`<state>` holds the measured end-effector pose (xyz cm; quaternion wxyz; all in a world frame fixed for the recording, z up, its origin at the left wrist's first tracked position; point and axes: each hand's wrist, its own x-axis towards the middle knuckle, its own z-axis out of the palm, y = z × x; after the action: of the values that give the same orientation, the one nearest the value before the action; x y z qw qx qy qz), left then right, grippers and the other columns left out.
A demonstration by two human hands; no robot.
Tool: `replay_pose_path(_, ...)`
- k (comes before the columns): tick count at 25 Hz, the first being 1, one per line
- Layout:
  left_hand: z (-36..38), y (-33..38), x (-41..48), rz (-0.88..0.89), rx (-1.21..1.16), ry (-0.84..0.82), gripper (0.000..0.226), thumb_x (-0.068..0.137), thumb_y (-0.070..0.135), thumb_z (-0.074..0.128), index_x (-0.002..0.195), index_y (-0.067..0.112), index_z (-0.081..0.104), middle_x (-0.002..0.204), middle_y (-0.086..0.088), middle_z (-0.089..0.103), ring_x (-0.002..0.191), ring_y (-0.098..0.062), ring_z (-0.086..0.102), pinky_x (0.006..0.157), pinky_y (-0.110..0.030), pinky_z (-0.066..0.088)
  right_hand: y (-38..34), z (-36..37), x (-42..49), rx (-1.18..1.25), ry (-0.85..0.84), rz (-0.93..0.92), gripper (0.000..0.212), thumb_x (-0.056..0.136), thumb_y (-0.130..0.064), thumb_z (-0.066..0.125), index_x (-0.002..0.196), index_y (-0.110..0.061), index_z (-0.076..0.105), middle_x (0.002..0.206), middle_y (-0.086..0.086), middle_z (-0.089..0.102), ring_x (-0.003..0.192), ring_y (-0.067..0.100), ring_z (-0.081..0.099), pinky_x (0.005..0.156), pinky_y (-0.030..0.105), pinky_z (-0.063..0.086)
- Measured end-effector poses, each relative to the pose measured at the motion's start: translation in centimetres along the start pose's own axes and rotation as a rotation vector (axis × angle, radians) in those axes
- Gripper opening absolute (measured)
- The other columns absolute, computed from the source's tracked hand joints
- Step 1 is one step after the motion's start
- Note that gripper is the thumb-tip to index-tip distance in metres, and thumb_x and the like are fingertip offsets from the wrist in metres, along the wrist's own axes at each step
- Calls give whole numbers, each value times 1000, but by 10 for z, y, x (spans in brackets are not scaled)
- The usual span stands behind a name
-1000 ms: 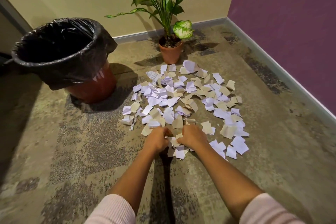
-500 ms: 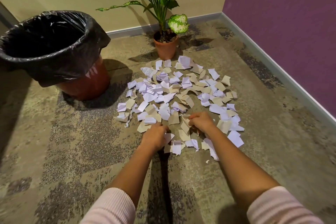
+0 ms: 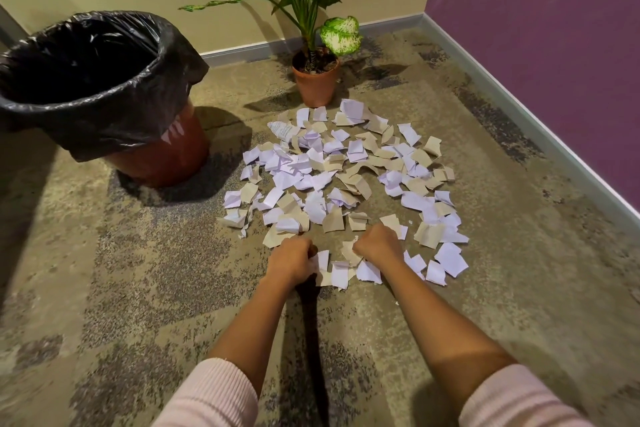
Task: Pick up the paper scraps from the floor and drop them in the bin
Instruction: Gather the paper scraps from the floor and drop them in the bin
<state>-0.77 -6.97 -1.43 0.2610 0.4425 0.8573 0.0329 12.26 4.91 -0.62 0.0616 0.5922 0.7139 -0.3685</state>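
Note:
Several white and tan paper scraps [image 3: 343, 177] lie spread in a round patch on the mottled floor. My left hand [image 3: 290, 261] rests at the near edge of the patch, fingers curled over white scraps. My right hand [image 3: 379, 243] is beside it, fist closed on a tan scrap. The bin [image 3: 104, 97], a red-brown tub lined with a black bag, stands open at the far left, about two hand-widths from the patch.
A potted plant [image 3: 315, 80] in a terracotta pot stands just beyond the scraps, near the back wall. A purple wall with a grey skirting board [image 3: 540, 128] runs along the right. Bare floor lies between me and the scraps.
My right hand has drawn back toward me from the middle of the pile and closed on scraps. The left hand has stayed at the near edge.

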Motion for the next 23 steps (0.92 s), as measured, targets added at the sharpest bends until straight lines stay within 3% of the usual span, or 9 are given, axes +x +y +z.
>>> replay_pose_path(3,-2,-4,0,-61,-165,-36,24,85,28,65,105,16,61,105,-4,63,95,-25,59,78,-36,52,-4,6,-3,-31,5,-43,6,81,-9,58,82,-12,62,97,12,64,94,31,61,78,32,49)
replay_pose_path(7,-8,-7,3,-80,-309,-33,20,84,28,69,96,20,56,101,-3,61,91,-22,56,80,-33,50,-2,3,2,100,5,-41,35,82,-7,57,116,-15,55,118,10,61,110,32,58,94,41,50)
replay_pose_path(9,-12,-7,4,-84,-348,-31,17,85,26,70,94,19,58,104,-6,64,89,-21,55,76,-30,46,-1,-2,6,142,-20,-30,32,82,-8,59,114,-13,62,117,10,63,111,31,58,94,38,49)
replay_pose_path(11,-14,-7,5,-105,-391,-56,18,85,26,71,96,16,62,106,-8,64,91,-21,56,77,-31,46,0,-10,6,162,-65,-30,12,83,-8,60,92,-10,67,97,9,65,99,29,59,82,30,48)
replay_pose_path(13,-15,-6,4,-117,-385,-123,20,85,27,71,99,14,63,110,-11,65,92,-22,56,77,-30,46,-1,-16,6,145,-93,-29,11,83,-6,57,73,-10,57,82,8,56,86,25,54,67,26,40)
replay_pose_path(15,-14,-4,3,-110,-337,-199,31,85,31,71,108,11,64,116,-10,63,97,-23,56,79,-29,43,-2,-19,7,104,-111,-24,8,85,-5,54,77,-8,52,85,10,52,83,24,51,61,25,36)
replay_pose_path(17,-10,0,0,-114,-356,-244,41,88,42,66,113,9,62,109,-6,60,100,-24,57,81,-30,40,-4,-21,6,62,-122,-27,4,85,-6,53,88,-8,51,89,12,50,85,24,50,65,25,37)
replay_pose_path(20,-7,13,-4,-160,-421,-262,55,89,65,48,82,11,58,80,-4,53,78,-21,53,71,-32,38,-3,-18,5,31,-126,-48,11,84,-10,57,95,-9,60,95,10,56,96,28,59,73,26,41)
replay_pose_path(23,-4,26,-4,-218,-370,-216,65,86,75,39,72,13,55,80,-5,60,78,-23,57,72,-33,44,-1,-9,3,12,-88,-97,7,80,-7,60,82,-14,61,101,11,67,100,31,62,80,31,49)
